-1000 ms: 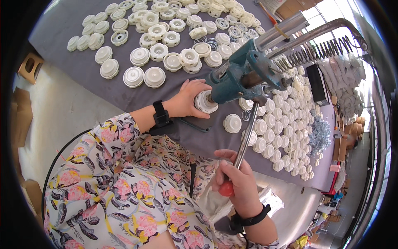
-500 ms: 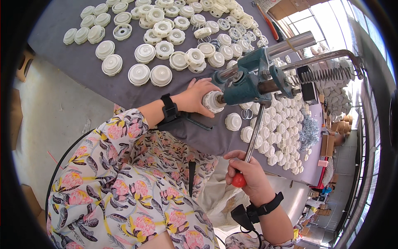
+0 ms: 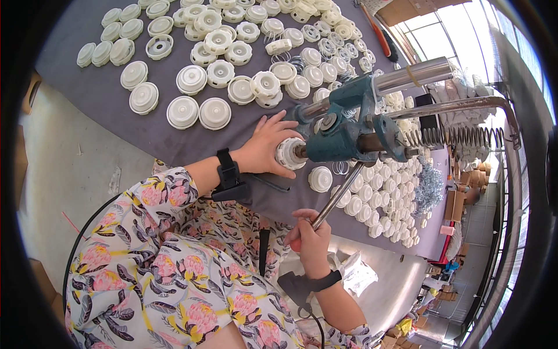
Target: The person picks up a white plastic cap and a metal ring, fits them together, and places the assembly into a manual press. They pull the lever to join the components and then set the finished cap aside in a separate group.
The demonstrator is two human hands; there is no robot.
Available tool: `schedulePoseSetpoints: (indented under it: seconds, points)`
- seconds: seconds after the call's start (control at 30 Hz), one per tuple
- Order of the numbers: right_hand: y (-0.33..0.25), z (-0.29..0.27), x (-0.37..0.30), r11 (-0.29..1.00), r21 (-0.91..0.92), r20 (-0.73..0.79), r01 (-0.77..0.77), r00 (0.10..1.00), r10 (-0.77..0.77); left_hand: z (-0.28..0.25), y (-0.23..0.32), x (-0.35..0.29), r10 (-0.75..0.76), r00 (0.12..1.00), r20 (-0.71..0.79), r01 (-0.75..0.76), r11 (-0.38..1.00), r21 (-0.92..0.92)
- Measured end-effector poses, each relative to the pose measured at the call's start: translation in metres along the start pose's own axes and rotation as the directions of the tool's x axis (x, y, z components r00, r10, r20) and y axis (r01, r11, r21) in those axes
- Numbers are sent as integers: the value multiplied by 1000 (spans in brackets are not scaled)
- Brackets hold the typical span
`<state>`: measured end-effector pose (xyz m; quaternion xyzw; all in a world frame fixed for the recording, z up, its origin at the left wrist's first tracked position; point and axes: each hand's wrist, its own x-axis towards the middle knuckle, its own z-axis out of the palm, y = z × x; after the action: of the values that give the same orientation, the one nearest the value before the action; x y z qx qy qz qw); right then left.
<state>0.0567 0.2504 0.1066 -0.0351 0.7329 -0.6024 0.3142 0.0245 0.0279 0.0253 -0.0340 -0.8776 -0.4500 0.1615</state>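
My left hand [image 3: 260, 146] curls its thumb and fingers round a white round plastic cap [image 3: 286, 156] with a notched rim. The ram of a green hand press [image 3: 334, 138] meets the middle of that cap. In my right hand [image 3: 314, 243] is the steel lever [image 3: 342, 193] of the press, gripped near its red ball knob [image 3: 296, 244], which the fingers partly cover. A single white cap [image 3: 320, 179] lies on the cloth close by the press, beside some thin wire rings [image 3: 340, 167].
Many white caps [image 3: 182, 112] spread over the grey cloth [image 3: 168, 139] at the far left. More small white parts [image 3: 372, 200] lie right of the press, by a heap of metal springs [image 3: 429, 186]. A long coil spring [image 3: 456, 137] and a bent rod [image 3: 459, 103] stick out from the press.
My right hand has swung the lever left and toward me. The ram stays against the cap in my left hand. The whole view has shifted slightly.
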Motion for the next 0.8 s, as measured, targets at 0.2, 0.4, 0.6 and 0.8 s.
schedulePoseSetpoints:
  seconds: [0.2,0.4,0.6,0.8]
  points:
    - [-10,0,-7,998,-13,4,-59,998,59,4,0,1,2,999,-49,1,999,48]
    - [-32,-8,-24,981,-50,77,-190,978,193,-5,-2,4,22,998,50,-25,998,53]
    - [-3,-6,-16,998,-6,36,-57,998,57,-6,2,4,73,991,109,-66,996,-67]
    - [2,-6,-10,999,29,17,13,1000,-13,-5,15,2,56,998,35,-55,998,-22]
